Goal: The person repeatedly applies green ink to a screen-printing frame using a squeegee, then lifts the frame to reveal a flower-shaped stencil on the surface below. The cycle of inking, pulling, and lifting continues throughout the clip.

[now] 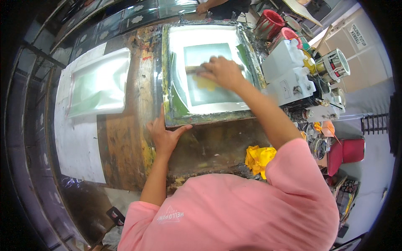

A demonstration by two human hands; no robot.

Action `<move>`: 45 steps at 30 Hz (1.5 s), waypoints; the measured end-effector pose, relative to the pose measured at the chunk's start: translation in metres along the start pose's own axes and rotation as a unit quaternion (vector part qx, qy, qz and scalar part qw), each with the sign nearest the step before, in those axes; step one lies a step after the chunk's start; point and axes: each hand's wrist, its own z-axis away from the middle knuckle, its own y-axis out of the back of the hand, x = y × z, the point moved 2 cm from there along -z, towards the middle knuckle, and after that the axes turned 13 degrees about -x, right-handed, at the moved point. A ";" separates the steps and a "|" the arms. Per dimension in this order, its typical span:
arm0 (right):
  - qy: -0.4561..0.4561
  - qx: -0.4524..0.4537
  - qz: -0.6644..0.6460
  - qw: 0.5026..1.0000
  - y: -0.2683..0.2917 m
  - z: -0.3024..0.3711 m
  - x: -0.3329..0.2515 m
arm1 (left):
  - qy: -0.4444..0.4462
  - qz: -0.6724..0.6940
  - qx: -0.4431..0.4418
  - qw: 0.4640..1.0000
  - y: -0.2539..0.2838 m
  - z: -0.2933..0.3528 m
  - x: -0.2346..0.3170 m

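Note:
A screen printing frame (166, 79) lies flat on the stained wooden table, its pale mesh (205, 35) edged with green at the sides. My right hand (222, 73), slightly blurred, is closed around a squeegee (193, 69) that spans the middle of the mesh. Just below it a yellow patch (206, 84) shows on the screen. At the frame's near left corner my left hand (164, 133) rests with thumb and fingers spread, the thumb along the near edge and a finger up the left side.
Left lies a glossy clear sheet (100, 83) over white board (79, 146). Ink cans (270, 24) and white jugs (289, 75) crowd the right side. A crumpled yellow cloth (259, 160) sits near the front edge. Another person's hand (202, 8) appears at the far side, beside dark panels (140, 19).

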 end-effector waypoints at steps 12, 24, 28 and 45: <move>0.019 0.185 0.081 0.979 0.121 0.096 -0.091 | -0.020 0.450 0.096 0.888 0.041 -0.037 0.061; 0.024 0.254 0.053 0.965 0.239 0.005 -0.055 | 0.107 -0.288 -0.204 0.929 0.002 -0.012 0.035; 0.009 0.269 0.049 0.962 0.257 -0.007 -0.051 | 0.043 -0.161 -0.147 0.975 0.002 -0.022 0.047; -0.046 0.228 0.029 0.972 0.269 -0.015 -0.059 | 0.090 0.115 0.090 0.985 0.167 -0.121 -0.111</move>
